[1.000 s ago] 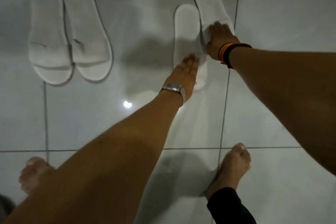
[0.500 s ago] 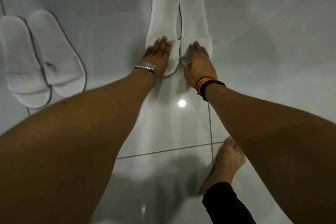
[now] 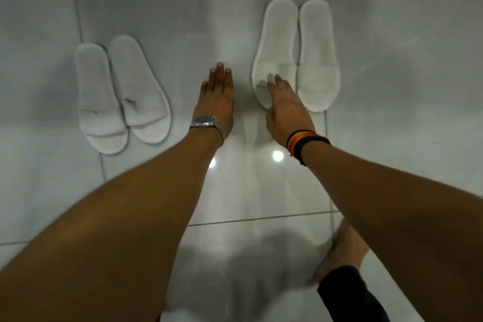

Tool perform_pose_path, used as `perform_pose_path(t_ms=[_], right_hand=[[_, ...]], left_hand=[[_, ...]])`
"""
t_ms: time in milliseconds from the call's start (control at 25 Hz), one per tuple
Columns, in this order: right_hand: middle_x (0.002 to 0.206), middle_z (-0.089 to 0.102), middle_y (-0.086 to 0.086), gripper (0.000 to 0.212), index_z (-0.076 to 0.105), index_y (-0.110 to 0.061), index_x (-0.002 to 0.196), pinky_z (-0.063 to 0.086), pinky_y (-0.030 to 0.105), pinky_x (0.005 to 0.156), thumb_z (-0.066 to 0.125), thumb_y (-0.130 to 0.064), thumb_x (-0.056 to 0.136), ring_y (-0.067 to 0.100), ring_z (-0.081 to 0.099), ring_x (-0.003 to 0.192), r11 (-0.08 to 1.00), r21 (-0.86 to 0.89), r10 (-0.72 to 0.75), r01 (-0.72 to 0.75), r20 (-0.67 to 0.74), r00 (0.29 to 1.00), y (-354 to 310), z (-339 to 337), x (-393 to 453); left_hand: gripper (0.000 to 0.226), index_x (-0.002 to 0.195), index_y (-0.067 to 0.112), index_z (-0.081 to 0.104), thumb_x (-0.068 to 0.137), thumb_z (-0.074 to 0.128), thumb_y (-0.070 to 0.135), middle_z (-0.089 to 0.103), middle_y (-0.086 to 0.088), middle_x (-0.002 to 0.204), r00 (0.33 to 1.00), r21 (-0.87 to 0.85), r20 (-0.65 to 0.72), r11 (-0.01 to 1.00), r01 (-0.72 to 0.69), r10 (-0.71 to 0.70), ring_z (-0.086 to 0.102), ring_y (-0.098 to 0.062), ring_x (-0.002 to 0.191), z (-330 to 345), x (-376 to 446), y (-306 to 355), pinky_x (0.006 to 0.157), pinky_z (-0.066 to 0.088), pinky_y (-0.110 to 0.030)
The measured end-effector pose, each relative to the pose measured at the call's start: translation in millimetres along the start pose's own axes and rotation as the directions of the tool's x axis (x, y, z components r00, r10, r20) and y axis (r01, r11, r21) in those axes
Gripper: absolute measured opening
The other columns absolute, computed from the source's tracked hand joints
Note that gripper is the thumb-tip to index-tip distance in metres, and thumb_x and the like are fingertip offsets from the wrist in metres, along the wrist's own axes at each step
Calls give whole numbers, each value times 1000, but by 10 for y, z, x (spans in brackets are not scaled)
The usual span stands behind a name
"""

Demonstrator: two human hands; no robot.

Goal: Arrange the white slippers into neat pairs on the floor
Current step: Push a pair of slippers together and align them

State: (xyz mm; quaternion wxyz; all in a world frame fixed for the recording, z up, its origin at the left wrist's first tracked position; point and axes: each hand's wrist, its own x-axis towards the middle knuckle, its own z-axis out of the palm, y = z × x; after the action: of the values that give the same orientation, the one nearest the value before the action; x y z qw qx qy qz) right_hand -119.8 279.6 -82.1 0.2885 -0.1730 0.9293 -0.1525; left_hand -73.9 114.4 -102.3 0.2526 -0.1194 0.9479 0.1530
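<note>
Both hands have come off the spot they pressed half a second ago: my left hand has slid clear of the slippers and now lies flat and released over bare floor, fingers straight, holding nothing, in the gap between the two pairs. My right hand has drifted across and rests with its fingertips on the strap of the right pair's inner slipper, fingers spread and relaxed, touching but not gripping. That slipper sits side by side with the outer slipper, their long edges touching and toes roughly level, beside a grout line in the floor. Further left, the left pair lies together too, edges touching but canted at a slight angle and with the two toes not quite level. I judge the step in hand to be the last nudge on the right pair, with the pairing itself essentially done. My next move, as I read it, calls for lifting the right hand straight up so the light slipper is not dragged out of line, then perhaps squaring the left pair so it runs parallel with the right one. These look like thin, soft slippers on glossy tile, so I expect them to skate at the slightest sideways brush.
</note>
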Motion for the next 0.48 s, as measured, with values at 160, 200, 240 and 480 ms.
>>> perform_pose_path(t_ms=[160, 200, 240, 480], right_hand=[[169, 15, 7, 66, 22, -11, 158, 26, 39, 126, 45, -8, 96, 24, 15, 157, 974, -13, -222, 226, 121, 967, -1098, 545, 39], [169, 13, 7, 65, 22, -11, 158, 25, 40, 126, 45, -10, 97, 24, 14, 157, 960, -15, -274, 280, 164, 948, -1358, 714, 63], [169, 11, 7, 65, 21, -11, 158, 24, 41, 126, 44, -11, 98, 24, 12, 157, 944, -20, -318, 329, 212, 924, -1631, 918, 81], [170, -3, 8, 70, 8, -8, 160, 18, 42, 128, 40, -8, 98, 25, -4, 158, 942, -53, -292, 332, 359, 886, -2601, 1847, 96]], left_hand=[[77, 160, 2, -6, 97, 39, 2, -9, -17, 168, 958, -62, -68, 960, 274, -278, -5, -32, 157, -69, -584, -1090, 129, 5, -44], [73, 160, 2, -4, 100, 37, 9, -7, -17, 168, 940, -94, -54, 939, 331, -336, -4, -32, 157, -43, -712, -1370, 129, 6, -44], [69, 160, 2, -2, 103, 34, 16, -6, -17, 169, 922, -126, -26, 916, 381, -387, -3, -32, 157, 5, -849, -1678, 129, 6, -44], [61, 162, 11, -3, 109, 22, 31, -16, -5, 169, 900, -256, 185, 864, 433, -396, -10, -21, 157, 242, -1335, -2880, 127, 6, -35]])
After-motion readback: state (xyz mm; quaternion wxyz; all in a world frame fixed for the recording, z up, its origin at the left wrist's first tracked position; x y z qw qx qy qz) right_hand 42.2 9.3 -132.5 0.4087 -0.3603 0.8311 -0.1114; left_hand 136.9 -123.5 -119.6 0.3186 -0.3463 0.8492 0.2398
